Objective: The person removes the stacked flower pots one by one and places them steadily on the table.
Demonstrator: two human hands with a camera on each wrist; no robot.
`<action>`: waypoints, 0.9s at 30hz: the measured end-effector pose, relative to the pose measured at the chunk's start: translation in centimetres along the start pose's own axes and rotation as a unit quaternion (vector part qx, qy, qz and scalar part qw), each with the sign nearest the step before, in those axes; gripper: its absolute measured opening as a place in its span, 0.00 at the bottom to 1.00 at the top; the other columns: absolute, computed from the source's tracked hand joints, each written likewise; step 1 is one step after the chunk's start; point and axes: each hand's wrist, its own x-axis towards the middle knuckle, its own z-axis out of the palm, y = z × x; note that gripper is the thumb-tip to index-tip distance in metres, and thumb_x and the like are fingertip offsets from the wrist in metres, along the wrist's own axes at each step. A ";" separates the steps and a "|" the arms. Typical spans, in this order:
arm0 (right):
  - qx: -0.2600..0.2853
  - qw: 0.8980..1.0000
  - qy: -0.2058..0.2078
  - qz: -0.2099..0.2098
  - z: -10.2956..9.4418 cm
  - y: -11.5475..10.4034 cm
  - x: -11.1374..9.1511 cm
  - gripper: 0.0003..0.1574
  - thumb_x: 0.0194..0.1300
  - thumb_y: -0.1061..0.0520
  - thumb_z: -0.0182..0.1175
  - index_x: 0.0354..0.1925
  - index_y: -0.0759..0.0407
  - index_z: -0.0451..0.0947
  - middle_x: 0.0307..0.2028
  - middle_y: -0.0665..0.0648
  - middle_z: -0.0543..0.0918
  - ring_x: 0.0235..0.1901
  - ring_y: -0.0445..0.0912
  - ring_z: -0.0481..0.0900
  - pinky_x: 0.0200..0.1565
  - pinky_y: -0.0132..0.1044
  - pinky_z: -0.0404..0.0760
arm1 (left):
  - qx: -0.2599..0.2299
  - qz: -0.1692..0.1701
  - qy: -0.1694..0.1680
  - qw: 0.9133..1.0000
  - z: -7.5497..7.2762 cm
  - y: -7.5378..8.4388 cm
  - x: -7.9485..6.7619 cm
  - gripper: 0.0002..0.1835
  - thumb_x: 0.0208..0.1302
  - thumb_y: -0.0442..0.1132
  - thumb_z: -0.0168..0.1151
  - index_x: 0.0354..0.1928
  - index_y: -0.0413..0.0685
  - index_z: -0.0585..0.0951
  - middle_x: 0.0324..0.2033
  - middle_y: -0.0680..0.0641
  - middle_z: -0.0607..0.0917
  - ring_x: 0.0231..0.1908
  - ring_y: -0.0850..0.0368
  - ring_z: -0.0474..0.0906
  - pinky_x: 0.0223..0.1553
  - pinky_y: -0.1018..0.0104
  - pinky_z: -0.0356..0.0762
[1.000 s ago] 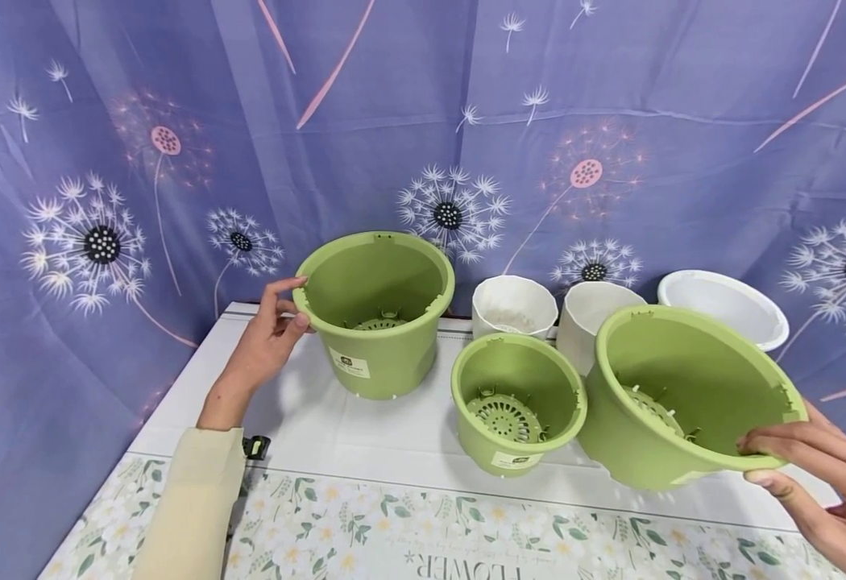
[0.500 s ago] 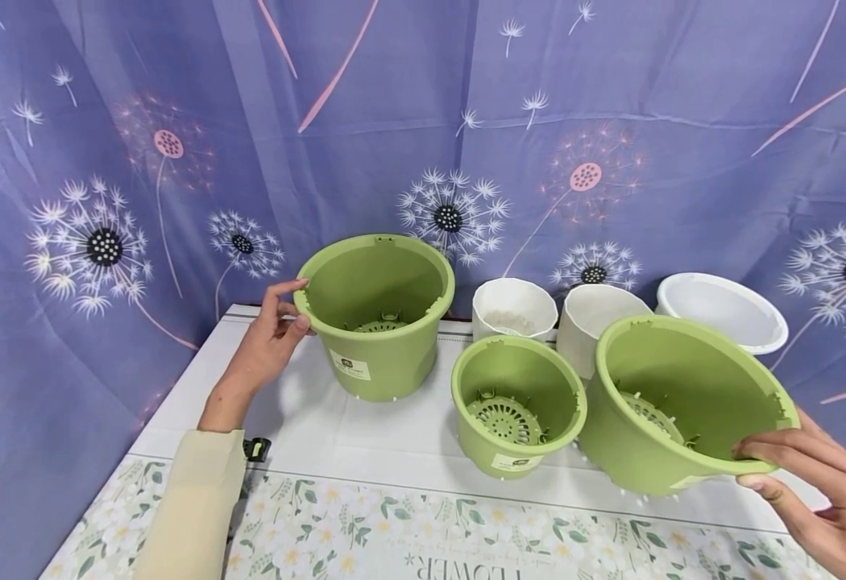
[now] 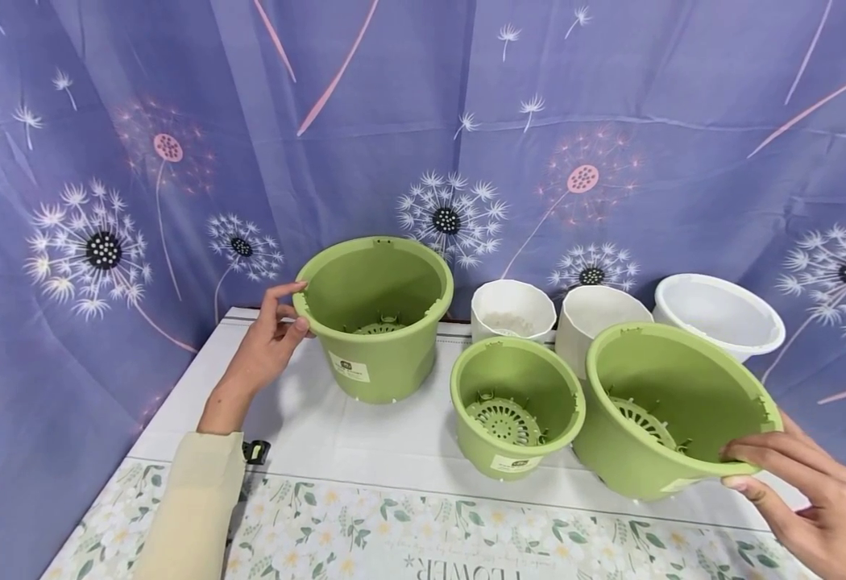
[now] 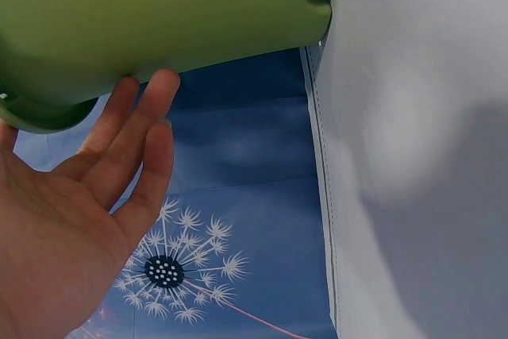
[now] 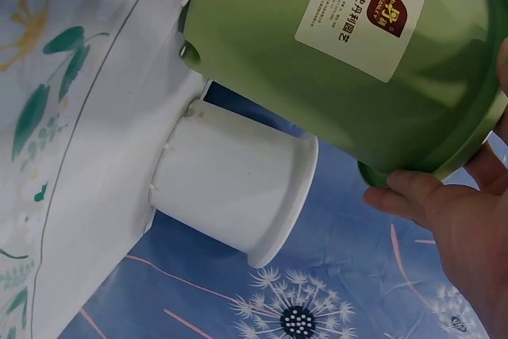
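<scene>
My left hand (image 3: 267,342) pinches the left rim of a large green flowerpot (image 3: 387,362) standing upright at the back left. In the left wrist view, several fingers of the left hand (image 4: 87,204) extend below the pot's wall. On the right, my right hand (image 3: 814,495) grips the near right rim of another large green flowerpot (image 3: 633,451), fingers inside and thumb outside. That pot stands low at the table, close beside a smaller green flowerpot (image 3: 477,451) in the middle. A label shows on its wall in the right wrist view.
Behind the green pots stand two white faceted pots (image 3: 513,302) (image 3: 575,338) and a round white pot (image 3: 720,310) with a wide rim. A purple dandelion-print curtain (image 3: 365,161) hangs behind. A flower-print cloth (image 3: 365,524) covers the table's near part.
The right green flowerpot has come down and slightly left, nearer the small pot, with my right hand on its rim. My left hand and its pot have stayed put.
</scene>
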 end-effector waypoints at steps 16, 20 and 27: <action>-0.008 1.000 -0.006 0.010 0.1 0.6 -0.8 0.34 0.74 0.31 0.62 0.38 0.61 0.90 0.46 0.39 0.86 0.73 0.38 0.71 0.77 0.33 0.60 | -0.002 -0.001 0.001 1.000 0.1 0.1 -0.2 0.31 0.84 0.52 0.51 0.82 0.64 0.55 0.47 0.39 0.81 0.42 0.67 0.85 0.50 0.68 0.78; -0.006 1.000 -0.011 0.009 0.0 0.7 -0.9 0.34 0.74 0.31 0.62 0.39 0.61 0.90 0.46 0.40 0.86 0.73 0.38 0.71 0.77 0.33 0.60 | -0.003 0.002 0.002 1.000 0.1 0.1 -0.1 0.31 0.85 0.51 0.51 0.83 0.64 0.55 0.47 0.39 0.82 0.42 0.66 0.85 0.50 0.69 0.78; -0.008 1.000 -0.018 0.017 0.0 0.6 -1.0 0.34 0.74 0.31 0.63 0.40 0.60 0.90 0.48 0.39 0.85 0.74 0.40 0.70 0.77 0.31 0.59 | -0.007 0.006 0.004 1.000 0.1 0.0 -0.1 0.31 0.85 0.51 0.51 0.83 0.65 0.55 0.48 0.38 0.81 0.42 0.66 0.85 0.51 0.70 0.78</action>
